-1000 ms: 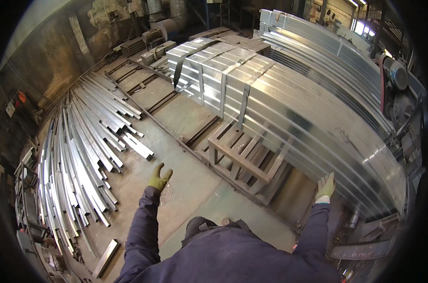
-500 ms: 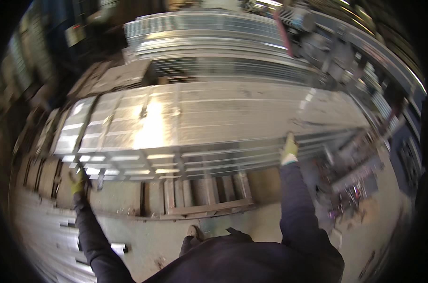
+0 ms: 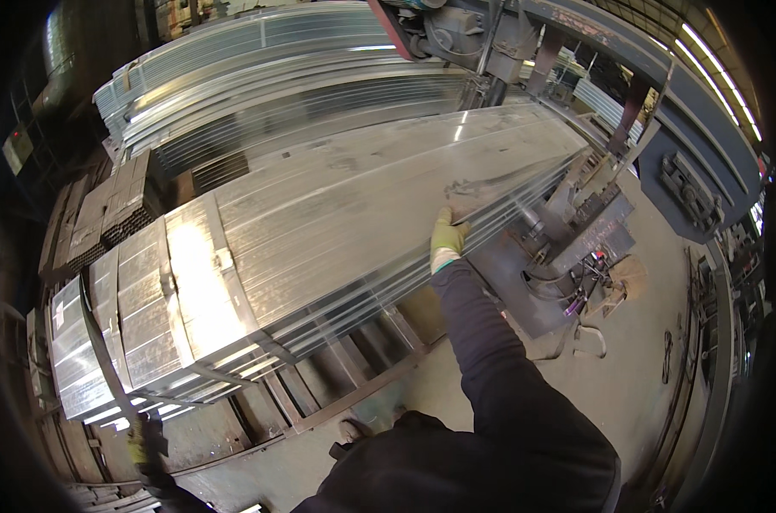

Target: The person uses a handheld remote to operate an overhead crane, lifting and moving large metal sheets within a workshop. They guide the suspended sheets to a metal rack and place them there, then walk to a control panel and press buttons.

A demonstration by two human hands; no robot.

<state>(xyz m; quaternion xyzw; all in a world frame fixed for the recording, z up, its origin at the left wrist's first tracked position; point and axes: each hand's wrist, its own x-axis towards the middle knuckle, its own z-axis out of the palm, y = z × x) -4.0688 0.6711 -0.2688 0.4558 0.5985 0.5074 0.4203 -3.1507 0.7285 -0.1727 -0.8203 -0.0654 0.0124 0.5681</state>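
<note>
A long bundle of shiny metal profiles (image 3: 337,197) lies at a slant before me, bound by several flat bands (image 3: 226,261). My right hand (image 3: 448,235), in a yellow-green glove, rests on the bundle's near upper edge. Its fingers stretch forward over the top and the thumb is apart. At the lower left, my left hand (image 3: 138,443), also gloved, is beside the bundle's near left corner. It is closed around the lower end of a dark strap (image 3: 104,346) that crosses the bundle's left end. Shadow partly hides those fingers, and a small dark piece shows beside them.
Metal supports (image 3: 354,363) lie under the bundle. Behind it are stacked long profiles (image 3: 311,56) and a brown stack of tubes (image 3: 119,209). A large machine (image 3: 490,38) spans the far right end. Hoses and a tool (image 3: 580,286) are near the concrete floor (image 3: 559,398).
My view has turned right, so the bundle now slants and more of the machine shows. My right hand stays at the bundle's near edge; my left remains by the strap.
</note>
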